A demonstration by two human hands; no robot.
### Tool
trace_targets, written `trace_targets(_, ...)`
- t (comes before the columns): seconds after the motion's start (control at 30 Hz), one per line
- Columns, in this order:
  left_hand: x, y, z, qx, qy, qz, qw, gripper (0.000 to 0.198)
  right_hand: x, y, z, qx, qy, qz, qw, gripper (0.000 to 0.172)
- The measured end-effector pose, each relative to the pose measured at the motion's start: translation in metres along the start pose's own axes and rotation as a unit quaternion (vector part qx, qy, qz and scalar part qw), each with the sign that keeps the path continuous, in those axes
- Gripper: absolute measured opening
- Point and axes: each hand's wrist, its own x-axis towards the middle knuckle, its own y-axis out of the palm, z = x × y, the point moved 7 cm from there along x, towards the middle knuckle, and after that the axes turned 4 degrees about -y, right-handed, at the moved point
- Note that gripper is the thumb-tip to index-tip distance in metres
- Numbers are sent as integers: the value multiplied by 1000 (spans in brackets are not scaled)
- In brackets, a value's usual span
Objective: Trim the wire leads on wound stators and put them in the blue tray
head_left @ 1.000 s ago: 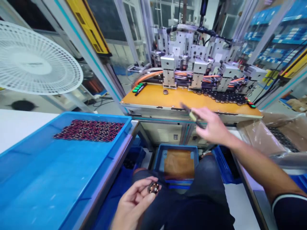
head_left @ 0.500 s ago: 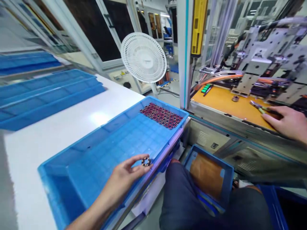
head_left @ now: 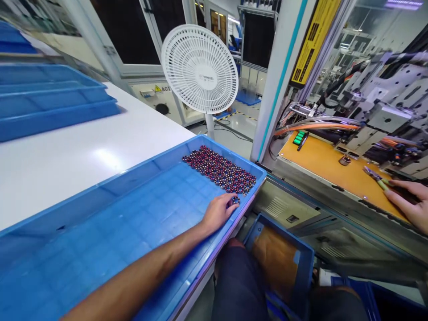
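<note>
My left hand (head_left: 219,211) is inside the long blue tray (head_left: 133,176), its thumb and fingers closed on a small dark ring-shaped part with shiny copper-coloured spots (head_left: 236,200). Just beyond it, many similar ring parts (head_left: 220,168) lie packed side by side at the tray's far end. At the right edge of the view, my right hand (head_left: 409,203) holds a pair of small pliers (head_left: 377,179) with light green on the handles. The pliers' tips rest over the orange work surface (head_left: 321,154). Another ring part (head_left: 344,160) sits on that surface, left of the pliers.
A machine with metal blocks and hoses (head_left: 384,120) stands behind the orange surface. Beyond the tray is a white fan (head_left: 200,69). Stacked blue trays (head_left: 50,96) stand on the white table (head_left: 143,133) at left. A blue bin with brown lining (head_left: 276,258) sits below, by my knees.
My left hand has carried the ring part forward along the tray, up to the near edge of the packed rings. The right hand still grips the pliers. My view has turned slightly.
</note>
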Motion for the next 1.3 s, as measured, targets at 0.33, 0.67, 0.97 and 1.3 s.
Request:
trace_targets(0.33, 6, 10, 6, 6, -19, -45, 999, 36, -5, -11, 37, 5, -62, -31, 998, 46)
trace_targets(0.67, 13, -46, -86, 55, 30, -118, 991, 46, -13, -10, 54, 23, -78, -3, 997, 36)
trace_targets(0.97, 98, 60, -310, 65, 133, -4, 989, 38, -26, -13, 53, 39, -55, 25, 997, 32)
trace_targets(1.3, 108, 117, -363, -75, 101, 34, 991, 35, -32, -20, 48, 86, -43, 19, 995, 34)
